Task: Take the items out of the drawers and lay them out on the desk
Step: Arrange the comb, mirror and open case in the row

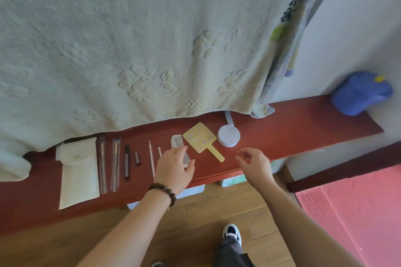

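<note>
- The comb (183, 154) is laid on the red tabletop (282, 136), its long axis running from the far left toward the near right, roughly parallel to the yellow hand mirror (200, 139) just beside it.
- The left hand (175, 168) is placed over the comb's near end, fingers (181, 150) loosely spread and not clamped; whether the comb is touched cannot be told.
- The right hand (255, 163) is held empty and half-curled near the tabletop edge, just short of the round white mirror (229, 136).
- The left hand is judged the nearer for any adjustment of the comb.
- The row of laid-out items extends leftward to the white pouch (78, 169).
</note>
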Motion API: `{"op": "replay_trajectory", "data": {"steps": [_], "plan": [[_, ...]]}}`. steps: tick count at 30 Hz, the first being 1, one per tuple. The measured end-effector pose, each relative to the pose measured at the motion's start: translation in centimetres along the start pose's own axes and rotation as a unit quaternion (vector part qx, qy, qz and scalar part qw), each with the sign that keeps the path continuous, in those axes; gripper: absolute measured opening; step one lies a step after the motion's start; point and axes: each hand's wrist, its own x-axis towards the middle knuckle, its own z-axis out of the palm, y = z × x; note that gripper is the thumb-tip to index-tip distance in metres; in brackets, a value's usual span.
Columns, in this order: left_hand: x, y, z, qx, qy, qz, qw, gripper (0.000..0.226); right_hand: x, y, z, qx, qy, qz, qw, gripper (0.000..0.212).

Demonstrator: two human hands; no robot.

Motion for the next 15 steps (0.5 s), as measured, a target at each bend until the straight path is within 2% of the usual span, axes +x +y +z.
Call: {"op": "replay_trajectory", "data": {"steps": [4,8,15], "plan": [[1.8,2.3,2.5,0.045,0.015,-0.037,0.998,0.044,4.6,2.5,-1.2,-0.034,-0.025,-0.043,0.998,0.027],[3.1,4.8,4.8,0.073,0.037,-0.11,0.991,0.044,8.7,3.7,-1.7,-0.065,-0.087,-0.13,0.986,0.041],[1.9,8.0,7.0,0.094,0.05,-0.206,0.973,0.047,12.4,2.6,-1.4,-0.155,-0.206,-0.286,0.923,0.08]]}}
